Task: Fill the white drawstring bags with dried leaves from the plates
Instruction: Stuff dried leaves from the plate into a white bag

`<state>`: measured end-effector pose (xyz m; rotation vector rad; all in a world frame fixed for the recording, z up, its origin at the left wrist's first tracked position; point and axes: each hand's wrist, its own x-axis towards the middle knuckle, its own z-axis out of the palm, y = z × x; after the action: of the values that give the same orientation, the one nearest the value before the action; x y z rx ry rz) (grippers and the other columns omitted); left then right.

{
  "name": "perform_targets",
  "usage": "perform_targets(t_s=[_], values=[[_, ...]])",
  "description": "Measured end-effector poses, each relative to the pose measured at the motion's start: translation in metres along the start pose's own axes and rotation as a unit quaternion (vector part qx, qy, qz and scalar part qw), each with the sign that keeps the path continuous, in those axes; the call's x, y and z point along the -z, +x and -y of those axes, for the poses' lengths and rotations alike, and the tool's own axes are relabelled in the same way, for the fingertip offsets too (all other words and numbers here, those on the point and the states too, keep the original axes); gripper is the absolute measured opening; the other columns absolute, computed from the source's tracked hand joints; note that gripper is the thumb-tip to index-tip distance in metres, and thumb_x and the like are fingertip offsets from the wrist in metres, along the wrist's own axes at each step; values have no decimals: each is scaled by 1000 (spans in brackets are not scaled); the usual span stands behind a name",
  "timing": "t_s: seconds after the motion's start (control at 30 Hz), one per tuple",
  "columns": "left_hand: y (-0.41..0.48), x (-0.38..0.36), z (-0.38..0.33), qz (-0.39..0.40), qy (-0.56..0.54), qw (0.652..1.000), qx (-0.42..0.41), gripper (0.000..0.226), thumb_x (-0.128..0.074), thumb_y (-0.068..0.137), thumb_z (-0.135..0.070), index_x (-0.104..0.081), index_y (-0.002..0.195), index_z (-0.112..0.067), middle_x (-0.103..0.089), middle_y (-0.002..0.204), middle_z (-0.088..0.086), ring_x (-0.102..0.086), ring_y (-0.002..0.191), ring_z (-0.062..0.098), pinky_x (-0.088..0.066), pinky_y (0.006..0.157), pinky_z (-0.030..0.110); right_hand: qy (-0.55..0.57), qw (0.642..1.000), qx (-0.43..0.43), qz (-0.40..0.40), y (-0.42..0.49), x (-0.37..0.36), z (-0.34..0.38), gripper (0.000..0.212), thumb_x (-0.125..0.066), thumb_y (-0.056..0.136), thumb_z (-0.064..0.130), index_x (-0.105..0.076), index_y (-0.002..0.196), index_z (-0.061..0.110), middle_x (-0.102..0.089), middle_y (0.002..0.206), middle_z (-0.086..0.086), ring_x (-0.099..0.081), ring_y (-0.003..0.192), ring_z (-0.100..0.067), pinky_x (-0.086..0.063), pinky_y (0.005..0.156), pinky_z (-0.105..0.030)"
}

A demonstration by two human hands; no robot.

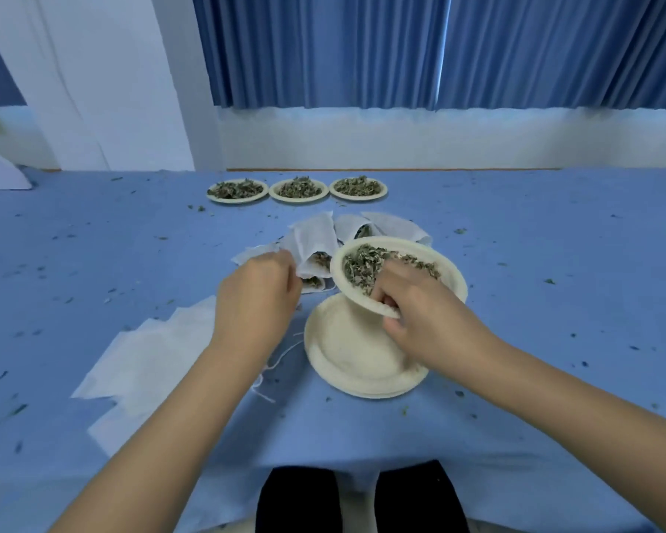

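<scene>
My right hand [416,309] grips the near rim of a tilted cream plate [450,275] heaped with dried leaves [366,263], thumb under the rim and fingers in the leaves. The plate tips left toward a white drawstring bag [312,244]. My left hand [258,294] pinches that bag's open mouth. More bags holding leaves lie behind it [362,228]. Below the tilted plate rests a stack of bare cream plates [347,352].
Three plates of dried leaves [237,190] [298,189] [358,187] line the far side of the blue table [554,282]. Flat unfilled bags [147,359] lie at the near left, strings trailing. Leaf crumbs are scattered over the cloth. Blue curtains hang behind.
</scene>
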<state>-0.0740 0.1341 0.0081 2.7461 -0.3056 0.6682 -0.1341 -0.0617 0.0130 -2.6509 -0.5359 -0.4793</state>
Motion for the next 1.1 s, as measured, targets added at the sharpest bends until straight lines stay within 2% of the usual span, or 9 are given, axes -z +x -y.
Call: perform_targets(t_s=[0.13, 0.23, 0.33, 0.43, 0.7, 0.8, 0.9, 1.0, 1.1], values=[[-22, -10, 16, 186, 156, 965, 96, 15, -51, 96, -19, -58, 107, -12, -57, 109, 7, -54, 105, 25, -35, 65, 29, -1, 997, -5, 74, -10, -17, 20, 17, -52, 77, -2, -53, 84, 13, -48, 91, 4, -42, 80, -14, -32, 66, -26], [-31, -20, 20, 238, 190, 950, 72, 20, -59, 89, -6, -57, 108, -11, -55, 114, 7, -54, 108, 23, -36, 66, 26, -6, 990, -35, 135, -13, -31, 23, 12, -55, 79, 3, -54, 85, 13, -43, 85, 9, -44, 79, -14, -38, 68, -30], [-33, -21, 23, 214, 192, 957, 42, 20, -64, 84, -3, -48, 85, -15, -56, 107, 4, -57, 98, 22, -36, 61, 25, 20, 985, -62, 161, -12, -37, 22, 15, -60, 79, 7, -51, 79, 19, -38, 76, 15, -40, 71, -7, -32, 63, -25], [-30, -23, 26, 203, 178, 962, 50, 37, -66, 79, 1, -34, 68, -13, -46, 79, 0, -51, 76, 22, -28, 48, 24, 62, 982, -90, 157, -9, -38, 22, 23, -61, 77, 7, -49, 68, 24, -42, 73, 15, -41, 66, -1, -32, 59, -19], [-20, -21, 30, 141, 114, 982, 46, 39, -54, 89, -5, -29, 60, -14, -31, 60, 2, -58, 71, 32, -29, 51, 29, 97, 979, -98, 152, -7, -42, 23, 21, -69, 77, 14, -53, 67, 25, -46, 71, 13, -43, 63, -3, -35, 60, -22], [-16, -15, 25, 68, 39, 996, 50, 21, -54, 90, -8, -51, 69, -9, -47, 63, 10, -44, 59, 31, -33, 52, 31, 106, 972, -100, 183, -7, -44, 19, 16, -76, 78, 23, -61, 73, 22, -54, 73, 7, -48, 65, -7, -45, 68, -30], [-9, -4, 16, 14, -36, 999, 2, 17, -57, 91, -11, -64, 106, -16, -65, 80, 13, -56, 69, 35, -46, 60, 38, 114, 967, -98, 207, -8, -45, 15, 16, -76, 81, 26, -68, 78, 13, -63, 76, -5, -49, 64, -10, -46, 70, -30], [-7, 2, -2, -57, -116, 989, -74, 14, -66, 90, -13, -68, 103, -14, -69, 76, 10, -59, 65, 33, -49, 56, 38, 229, 959, -126, 106, 3, -35, 8, 15, -71, 84, 32, -72, 82, 18, -60, 67, 5, -49, 58, -5, -44, 60, -23], [-10, -7, -22, -101, -144, 977, -120, 6, -68, 89, -12, -72, 91, -8, -71, 76, 8, -64, 66, 32, -51, 56, 42, 372, 912, -173, 6, 28, -17, -12, 17, -67, 86, 35, -67, 90, 18, -66, 70, 7, -59, 62, -6, -53, 65, -22]])
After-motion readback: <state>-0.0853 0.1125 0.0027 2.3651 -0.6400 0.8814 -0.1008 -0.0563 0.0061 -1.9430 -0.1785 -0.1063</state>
